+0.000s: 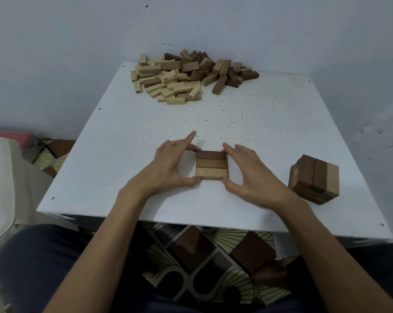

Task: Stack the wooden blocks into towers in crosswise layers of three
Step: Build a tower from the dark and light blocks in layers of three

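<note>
Pale blue-grey walls (78,53) meet in a corner behind a white, speckled table (258,123), and everything belonging to the task lies on its top. At the far edge, against the walls, sits a loose pile of wooden blocks (186,75), with pale ones mostly on its left, darker brown ones on its right, and a few showing printed numbers. Near the front edge, in the middle, a layer of three blocks (211,167) lies flat on the table. The blocks lie side by side with their long sides running left to right: the far one dark, the middle one mid-brown, the near one pale. The left hand (168,168) clasps the layer's left end, thumb at the near corner and curled fingers at the far corner, while its index finger (191,136) points straight out beyond the layer. The right hand (252,175) mirrors it at the right end, thumb on the near corner and fingertips on the far one, so the layer is pinched between both hands. Well to the right stands a short tower (314,179) of crosswise layers, whose top layer has two dark blocks and one pale one on the right. Below the table edge show a patterned floor (202,256) and the person's dark trousers (44,267).
</note>
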Demonstrator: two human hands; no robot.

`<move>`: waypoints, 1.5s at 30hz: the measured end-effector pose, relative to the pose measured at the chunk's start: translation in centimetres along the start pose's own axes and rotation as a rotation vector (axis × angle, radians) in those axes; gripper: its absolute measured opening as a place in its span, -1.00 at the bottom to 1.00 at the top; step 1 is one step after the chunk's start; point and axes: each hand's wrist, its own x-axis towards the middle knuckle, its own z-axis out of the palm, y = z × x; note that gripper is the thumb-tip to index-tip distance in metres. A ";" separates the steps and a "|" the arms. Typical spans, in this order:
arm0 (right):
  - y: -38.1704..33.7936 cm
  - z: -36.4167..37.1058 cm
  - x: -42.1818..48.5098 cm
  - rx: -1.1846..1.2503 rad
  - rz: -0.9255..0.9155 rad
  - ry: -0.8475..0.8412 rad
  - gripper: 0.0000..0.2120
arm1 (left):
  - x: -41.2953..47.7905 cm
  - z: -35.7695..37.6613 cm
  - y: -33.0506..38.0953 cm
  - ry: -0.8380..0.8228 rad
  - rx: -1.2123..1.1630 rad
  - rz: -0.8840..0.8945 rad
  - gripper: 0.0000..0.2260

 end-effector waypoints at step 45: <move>9.2 -8.9 -12.9 -0.027 0.201 0.342 -0.17 | 9.3 7.3 14.8 -0.244 -0.085 0.225 -0.05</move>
